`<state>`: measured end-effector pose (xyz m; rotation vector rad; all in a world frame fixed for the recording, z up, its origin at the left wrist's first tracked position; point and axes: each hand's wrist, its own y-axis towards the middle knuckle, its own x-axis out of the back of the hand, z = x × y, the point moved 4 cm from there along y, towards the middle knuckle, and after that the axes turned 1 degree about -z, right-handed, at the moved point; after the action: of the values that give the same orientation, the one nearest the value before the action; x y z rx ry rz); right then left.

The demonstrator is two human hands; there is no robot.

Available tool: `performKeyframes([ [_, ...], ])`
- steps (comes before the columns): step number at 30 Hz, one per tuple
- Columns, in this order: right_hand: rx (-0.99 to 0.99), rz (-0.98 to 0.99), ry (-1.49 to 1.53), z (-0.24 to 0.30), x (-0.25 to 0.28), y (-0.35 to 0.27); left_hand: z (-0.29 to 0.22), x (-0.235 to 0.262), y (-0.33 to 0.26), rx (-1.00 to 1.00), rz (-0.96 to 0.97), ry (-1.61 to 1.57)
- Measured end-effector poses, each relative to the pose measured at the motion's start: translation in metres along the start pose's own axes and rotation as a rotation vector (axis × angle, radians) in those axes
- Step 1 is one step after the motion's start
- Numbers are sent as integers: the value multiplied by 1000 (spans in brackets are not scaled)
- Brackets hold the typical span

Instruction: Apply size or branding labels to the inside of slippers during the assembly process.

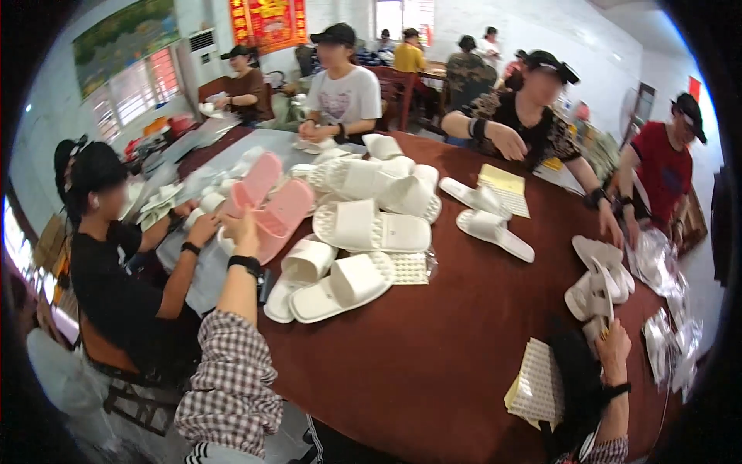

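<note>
While the left hand (242, 233) is positioned at the pink slippers (284, 222), its fingers are closed on their near edges, and the pair is held tilted above the left side of the brown table (402, 348). The right hand (614, 346) is located at the right side of the table, with its fingers narrowed around the near end of a greyish slipper (600, 295); the exact contact of each fingertip cannot be told. This slipper is tilted up against further greyish slippers (616, 267). A dark shape (570, 379) lies just left of the right forearm. Beside the pink slippers, white slippers (372, 226) are stacked in a loose pile, with a dotted sheet (411, 268) partly beneath it. A separate white pair (495, 234) rests apart from the pile, next to a yellow sheet (506, 191). Further sheets (536, 380) lie near the right forearm, and clear plastic bags (657, 259) are gathered along the right table edge. A co-worker in black (116, 271) is seated at the left, hands near the pink slippers; another co-worker (541, 100) reaches across the far side toward the greyish slippers.
</note>
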<state>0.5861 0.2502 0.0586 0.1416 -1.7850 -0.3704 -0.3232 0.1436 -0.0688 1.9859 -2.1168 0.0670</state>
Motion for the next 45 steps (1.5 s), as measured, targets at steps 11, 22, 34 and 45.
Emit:
performKeyframes([
  [11,75,-61,260,-24,-12,35,-56,65,-43,72,559,102],
  [22,74,244,1690,53,52,-77,-133,130,-199,-372,1163,114],
  [34,27,1389,1542,212,64,-239,-110,171,-389,-303,1433,81],
  [45,751,350,1181,217,123,-139,-151,180,-477,-976,1311,348],
])
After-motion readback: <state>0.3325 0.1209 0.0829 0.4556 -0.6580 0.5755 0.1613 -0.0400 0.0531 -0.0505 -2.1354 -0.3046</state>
